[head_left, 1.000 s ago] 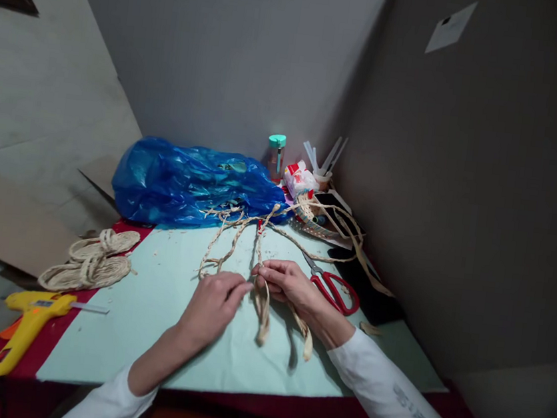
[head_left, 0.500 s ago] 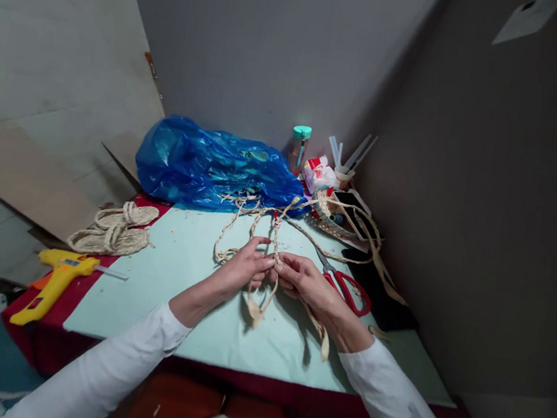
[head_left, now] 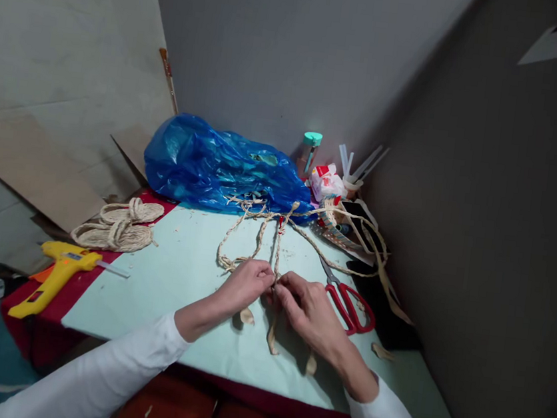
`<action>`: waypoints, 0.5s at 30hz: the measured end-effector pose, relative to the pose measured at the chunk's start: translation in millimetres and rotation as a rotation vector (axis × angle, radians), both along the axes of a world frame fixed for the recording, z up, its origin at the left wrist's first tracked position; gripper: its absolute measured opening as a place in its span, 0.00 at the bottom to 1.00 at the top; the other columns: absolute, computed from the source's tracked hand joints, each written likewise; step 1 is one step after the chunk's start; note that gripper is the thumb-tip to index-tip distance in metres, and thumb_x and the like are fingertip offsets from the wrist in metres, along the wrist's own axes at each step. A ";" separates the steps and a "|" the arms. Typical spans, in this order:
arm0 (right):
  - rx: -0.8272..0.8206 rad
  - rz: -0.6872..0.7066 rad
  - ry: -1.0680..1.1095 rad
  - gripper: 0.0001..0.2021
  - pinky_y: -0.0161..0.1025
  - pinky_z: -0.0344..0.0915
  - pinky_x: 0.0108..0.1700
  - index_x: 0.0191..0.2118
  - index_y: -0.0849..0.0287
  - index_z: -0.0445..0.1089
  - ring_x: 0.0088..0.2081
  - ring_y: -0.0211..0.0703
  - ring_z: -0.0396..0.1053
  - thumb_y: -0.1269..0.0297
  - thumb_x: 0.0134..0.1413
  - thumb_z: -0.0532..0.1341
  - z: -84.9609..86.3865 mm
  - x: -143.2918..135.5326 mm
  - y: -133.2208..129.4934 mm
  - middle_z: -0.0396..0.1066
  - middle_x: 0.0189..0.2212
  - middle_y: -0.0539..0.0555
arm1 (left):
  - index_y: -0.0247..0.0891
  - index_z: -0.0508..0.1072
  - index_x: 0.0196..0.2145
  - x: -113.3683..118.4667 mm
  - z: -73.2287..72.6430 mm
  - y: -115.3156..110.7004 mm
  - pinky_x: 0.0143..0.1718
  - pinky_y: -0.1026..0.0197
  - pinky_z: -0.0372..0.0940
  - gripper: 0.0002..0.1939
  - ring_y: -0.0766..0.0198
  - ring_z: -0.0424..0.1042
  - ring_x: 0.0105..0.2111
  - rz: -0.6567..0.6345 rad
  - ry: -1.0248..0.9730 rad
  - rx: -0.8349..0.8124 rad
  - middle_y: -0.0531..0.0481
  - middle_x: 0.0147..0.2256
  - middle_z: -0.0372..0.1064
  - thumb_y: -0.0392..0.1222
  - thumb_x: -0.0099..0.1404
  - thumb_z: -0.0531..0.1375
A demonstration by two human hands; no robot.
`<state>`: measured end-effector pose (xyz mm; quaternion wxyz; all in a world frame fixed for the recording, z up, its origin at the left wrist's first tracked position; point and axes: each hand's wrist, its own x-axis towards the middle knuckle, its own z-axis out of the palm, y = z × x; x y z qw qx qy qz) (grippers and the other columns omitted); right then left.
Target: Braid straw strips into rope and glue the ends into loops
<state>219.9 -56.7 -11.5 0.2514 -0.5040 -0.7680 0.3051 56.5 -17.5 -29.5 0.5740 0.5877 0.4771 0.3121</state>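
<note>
A pale plant-fibre braid (head_left: 278,250) runs down the middle of the table, with a red tie (head_left: 281,224) near its upper end. At its lower end my left hand (head_left: 248,285) is closed, thumb and fingers pinching the strands. Opposite it, my right hand (head_left: 311,310) also pinches the strands, fingertips almost touching those of my left. Loose fibre ends (head_left: 272,339) hang down below my hands. Longer braided cord (head_left: 228,233) loops out to the left and right behind them. Just right of my right hand lie red-handled scissors (head_left: 350,308).
A blue plastic bag (head_left: 222,169) fills the table's back. To the left lie woven slippers (head_left: 117,234) and a yellow glue gun (head_left: 63,272). A green-lidded jar (head_left: 310,151), a cup holding glue sticks (head_left: 352,184) and a dark flat object (head_left: 388,309) are toward the right.
Both hands have moved slightly lower along the braid, showing more of its length above them. The loose ends have shifted beneath my hands. The whole view has tilted and shifted a little.
</note>
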 end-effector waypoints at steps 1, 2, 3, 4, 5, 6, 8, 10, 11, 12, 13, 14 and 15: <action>0.032 0.038 -0.021 0.11 0.35 0.54 0.28 0.35 0.58 0.66 0.22 0.39 0.63 0.62 0.65 0.50 -3.1 -2.7 -1.3 0.67 0.21 0.50 | 0.37 0.63 0.21 0.2 0.1 -0.4 0.21 0.66 0.46 0.08 0.72 0.52 0.17 0.012 -0.014 -0.014 0.59 0.15 0.54 0.40 0.55 0.57; 0.070 0.062 -0.057 0.10 0.35 0.53 0.29 0.39 0.59 0.67 0.22 0.39 0.63 0.64 0.65 0.50 -6.9 -5.5 -2.4 0.68 0.22 0.50 | 0.38 0.63 0.22 0.1 0.4 -0.9 0.20 0.66 0.44 0.08 0.72 0.49 0.16 0.021 -0.029 -0.035 0.61 0.15 0.51 0.40 0.56 0.57; 0.113 0.077 -0.105 0.10 0.36 0.53 0.29 0.42 0.60 0.67 0.22 0.39 0.63 0.66 0.64 0.50 -10.9 -8.1 -3.3 0.70 0.23 0.51 | 0.38 0.63 0.23 -0.2 0.9 -1.5 0.19 0.66 0.42 0.08 0.73 0.46 0.16 0.024 -0.046 -0.061 0.62 0.15 0.48 0.41 0.56 0.56; 0.153 0.088 -0.157 0.11 0.36 0.52 0.29 0.44 0.60 0.67 0.22 0.40 0.63 0.68 0.63 0.49 -14.6 -10.3 -4.0 0.71 0.24 0.52 | 0.38 0.62 0.24 -0.7 1.5 -2.0 0.18 0.66 0.40 0.08 0.73 0.44 0.15 0.023 -0.062 -0.087 0.63 0.15 0.45 0.43 0.57 0.56; 0.187 0.094 -0.202 0.12 0.36 0.52 0.29 0.45 0.60 0.68 0.22 0.40 0.64 0.69 0.62 0.49 -17.5 -11.9 -4.5 0.72 0.25 0.54 | 0.39 0.62 0.25 -1.4 2.2 -2.5 0.17 0.66 0.39 0.09 0.73 0.42 0.15 0.018 -0.077 -0.110 0.63 0.15 0.44 0.44 0.58 0.55; 0.211 0.096 -0.229 0.12 0.37 0.51 0.29 0.45 0.60 0.68 0.22 0.40 0.64 0.70 0.61 0.50 -19.3 -12.7 -5.0 0.73 0.26 0.54 | 0.39 0.62 0.25 -2.2 2.9 -2.9 0.17 0.67 0.39 0.09 0.73 0.42 0.15 0.012 -0.090 -0.126 0.64 0.15 0.44 0.45 0.58 0.56; 0.212 0.106 -0.203 0.11 0.36 0.52 0.29 0.43 0.59 0.70 0.22 0.39 0.64 0.69 0.62 0.51 -19.1 -12.2 -5.9 0.74 0.26 0.54 | 0.38 0.64 0.26 -4.0 4.2 -3.3 0.17 0.67 0.39 0.10 0.74 0.43 0.15 0.009 -0.105 -0.136 0.63 0.15 0.46 0.46 0.57 0.58; 0.181 0.073 -0.098 0.12 0.35 0.53 0.28 0.38 0.58 0.72 0.21 0.38 0.62 0.64 0.65 0.52 -14.7 -9.3 -6.3 0.72 0.23 0.52 | 0.37 0.65 0.26 -5.8 5.5 -3.3 0.17 0.67 0.41 0.10 0.74 0.45 0.15 0.017 -0.105 -0.121 0.63 0.15 0.48 0.46 0.56 0.59; 0.186 0.013 -0.041 0.14 0.35 0.54 0.28 0.34 0.58 0.72 0.21 0.37 0.62 0.61 0.66 0.52 -11.9 -7.4 -6.0 0.71 0.22 0.51 | 0.36 0.66 0.26 -6.6 6.2 -3.2 0.17 0.67 0.41 0.10 0.74 0.45 0.15 0.021 -0.101 -0.110 0.62 0.15 0.52 0.45 0.56 0.60; 0.210 -0.075 0.009 0.15 0.35 0.55 0.29 0.31 0.58 0.71 0.22 0.38 0.63 0.60 0.66 0.52 -9.2 -5.5 -5.2 0.70 0.22 0.52 | 0.36 0.67 0.26 -7.3 6.9 -3.1 0.17 0.67 0.41 0.10 0.74 0.45 0.15 0.023 -0.096 -0.099 0.60 0.15 0.56 0.45 0.56 0.59; 0.235 -0.177 0.050 0.16 0.35 0.56 0.30 0.31 0.58 0.71 0.24 0.39 0.65 0.60 0.66 0.52 -7.2 -3.9 -3.9 0.71 0.23 0.52 | 0.35 0.68 0.26 -8.0 7.7 -3.1 0.18 0.66 0.42 0.10 0.74 0.45 0.15 0.020 -0.090 -0.088 0.58 0.17 0.61 0.45 0.57 0.59; 0.248 -0.271 0.085 0.15 0.36 0.58 0.33 0.33 0.58 0.71 0.26 0.40 0.67 0.60 0.66 0.52 -6.1 -2.6 -1.8 0.73 0.27 0.54 | 0.34 0.69 0.26 -8.5 8.3 -3.0 0.18 0.66 0.43 0.10 0.74 0.46 0.15 0.014 -0.081 -0.076 0.55 0.19 0.65 0.45 0.57 0.59; 0.233 -0.330 0.120 0.13 0.36 0.60 0.35 0.36 0.59 0.71 0.30 0.42 0.69 0.60 0.66 0.52 -6.0 -1.9 0.8 0.74 0.31 0.55 | 0.34 0.70 0.26 -8.9 8.9 -2.9 0.18 0.66 0.44 0.10 0.74 0.46 0.15 0.006 -0.070 -0.063 0.53 0.21 0.69 0.44 0.58 0.59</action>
